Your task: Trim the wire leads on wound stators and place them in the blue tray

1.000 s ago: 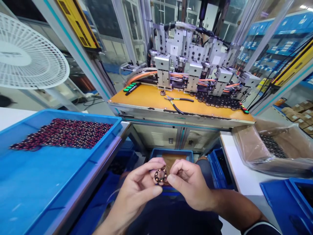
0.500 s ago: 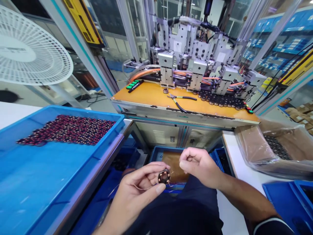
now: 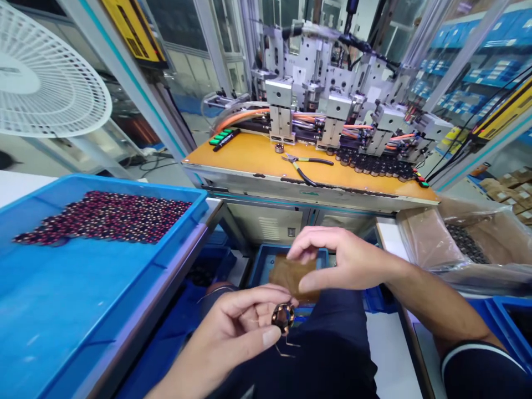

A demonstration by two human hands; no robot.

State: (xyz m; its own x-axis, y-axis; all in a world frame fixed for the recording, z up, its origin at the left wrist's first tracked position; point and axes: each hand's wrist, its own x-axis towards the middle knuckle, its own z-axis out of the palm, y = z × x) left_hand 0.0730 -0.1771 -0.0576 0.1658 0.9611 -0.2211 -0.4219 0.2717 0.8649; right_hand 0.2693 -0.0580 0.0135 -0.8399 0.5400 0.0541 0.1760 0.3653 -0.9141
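Ahead stands the orange machine counter. My left hand pinches a copper-wound coil ring at its fingertips; my right hand hovers just above it, fingers loosely open.

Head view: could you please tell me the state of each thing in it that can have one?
coil ring: pinched in the left hand, wire ends dangling loose.
left hand: fingers shut on the coil ring.
right hand: open, empty, apart from the ring.
blue tray: partly filled, coils packed at its far end.
pliers: lying on the orange bench, handles spread.
fan: cannot tell whether it spins.
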